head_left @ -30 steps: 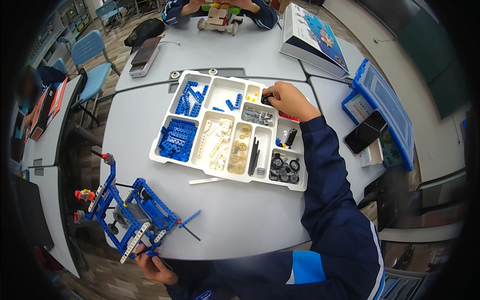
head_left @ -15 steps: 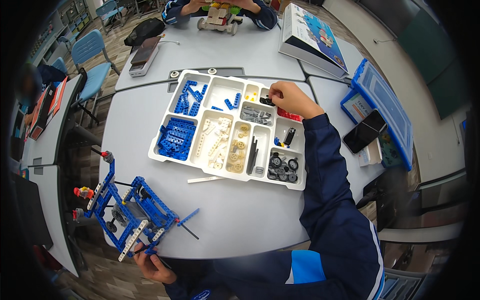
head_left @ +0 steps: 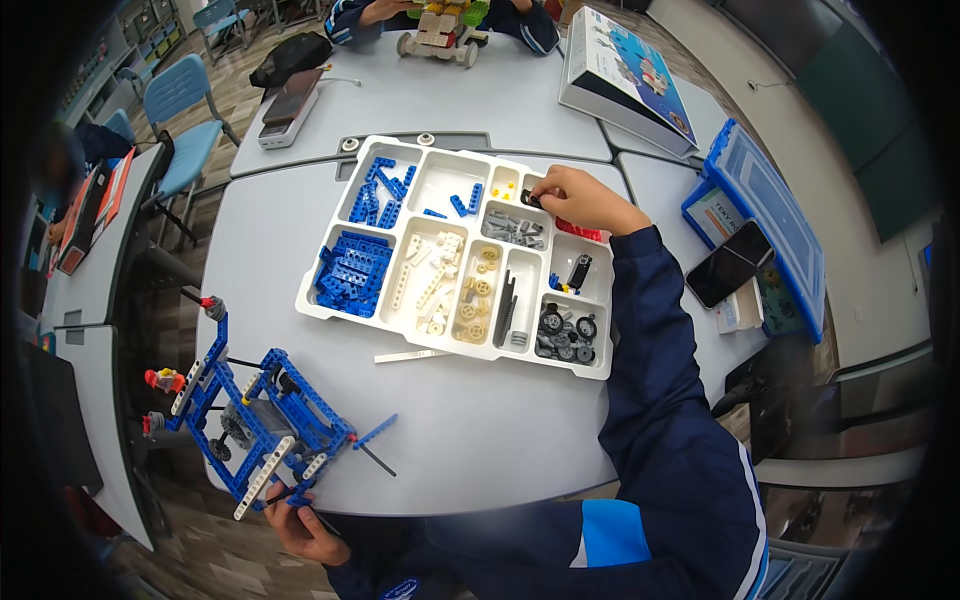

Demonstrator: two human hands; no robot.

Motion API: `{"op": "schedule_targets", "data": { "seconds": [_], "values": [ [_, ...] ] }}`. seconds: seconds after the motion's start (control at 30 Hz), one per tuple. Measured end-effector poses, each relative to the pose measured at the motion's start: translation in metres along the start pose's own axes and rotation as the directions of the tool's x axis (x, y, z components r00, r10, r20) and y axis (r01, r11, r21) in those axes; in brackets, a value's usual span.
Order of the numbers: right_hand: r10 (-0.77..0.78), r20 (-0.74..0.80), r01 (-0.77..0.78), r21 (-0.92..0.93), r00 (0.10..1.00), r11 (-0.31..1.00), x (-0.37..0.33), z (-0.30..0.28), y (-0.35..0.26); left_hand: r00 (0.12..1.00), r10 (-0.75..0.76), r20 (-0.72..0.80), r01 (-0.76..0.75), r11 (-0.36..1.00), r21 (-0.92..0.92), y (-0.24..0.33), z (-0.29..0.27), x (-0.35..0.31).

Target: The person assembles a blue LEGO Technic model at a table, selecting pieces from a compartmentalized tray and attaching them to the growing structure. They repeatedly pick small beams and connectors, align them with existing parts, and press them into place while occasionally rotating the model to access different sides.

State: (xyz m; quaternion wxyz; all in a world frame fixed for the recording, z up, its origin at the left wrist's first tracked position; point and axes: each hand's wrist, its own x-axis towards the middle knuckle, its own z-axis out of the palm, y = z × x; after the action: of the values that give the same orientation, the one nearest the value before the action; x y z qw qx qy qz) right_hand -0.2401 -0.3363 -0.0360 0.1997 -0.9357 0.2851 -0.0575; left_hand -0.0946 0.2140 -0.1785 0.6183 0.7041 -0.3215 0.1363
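At the lower left, my left hand [head_left: 308,530] is closed on the near end of a blue building-brick model [head_left: 262,425]. This open frame carries white beams, grey and black gears and red-tipped parts, and a small red minifigure [head_left: 165,380] sits on its left side. My right hand [head_left: 590,203] reaches into a small compartment at the far right of the white sorting tray [head_left: 440,183]. Its thumb and fingers are pinched together over small black pieces [head_left: 530,198]; what they grip is hidden. Beside that hand lie red pieces [head_left: 578,232].
Blue beams [head_left: 350,275], white parts, gears and wheels [head_left: 566,335] fill other tray compartments. A white strip [head_left: 408,356] lies before the tray. On the right are a blue-lidded box [head_left: 770,220] and a phone [head_left: 730,264]. Across the table, another person handles a wheeled model [head_left: 445,35].
My right hand has shifted slightly left over the black pieces. My left hand and the blue model have barely moved. The other person's hands have moved a little around their model.
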Motion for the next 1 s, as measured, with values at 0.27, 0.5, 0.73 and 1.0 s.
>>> {"op": "schedule_targets", "data": {
  "seconds": [0.27,0.5,0.73,1.0],
  "values": [
    [-0.032,0.043,0.031,0.039,0.999,0.999,-0.009,-0.009,-0.01,1.0,0.02,0.011,-0.02,1.0,-0.023,-0.002,-0.001,0.001],
    [0.064,0.34,-0.082,0.037,0.938,0.996,-0.017,-0.022,-0.033,1.0,0.029,0.001,-0.029,1.0,0.002,0.0,0.0,0.002],
    [-0.022,0.664,-0.053,0.093,0.747,0.994,-0.026,-0.012,-0.067,1.0,0.014,-0.016,-0.014,1.0,0.012,0.001,0.0,0.002],
    [0.06,0.5,-0.128,0.102,0.864,0.987,-0.036,-0.034,-0.073,1.0,0.009,-0.026,-0.009,1.0,0.014,0.001,0.0,-0.001]
  ]
}}
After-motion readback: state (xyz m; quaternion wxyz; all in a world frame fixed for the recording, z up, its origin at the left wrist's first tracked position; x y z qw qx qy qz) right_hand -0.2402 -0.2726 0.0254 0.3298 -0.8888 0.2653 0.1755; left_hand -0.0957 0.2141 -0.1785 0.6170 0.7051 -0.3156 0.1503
